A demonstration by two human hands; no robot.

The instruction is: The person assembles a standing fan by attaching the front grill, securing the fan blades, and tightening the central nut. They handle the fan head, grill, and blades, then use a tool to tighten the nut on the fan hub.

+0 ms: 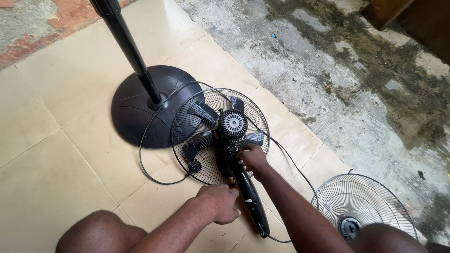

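While a loose front grille [363,206] lies at four o'clock, both hands work a dismantled fan head [220,133] on the tiled floor [61,140].
Right hand [253,159] clamps the fan's neck [246,187]; left hand [218,202] rests fisted beside it; stand base [136,112] at ten o'clock.

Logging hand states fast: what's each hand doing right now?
Left hand: closed in a loose fist beside the fan's black neck; whether it grips anything cannot be told.
Right hand: fingers curled on the fan head just below the motor housing.
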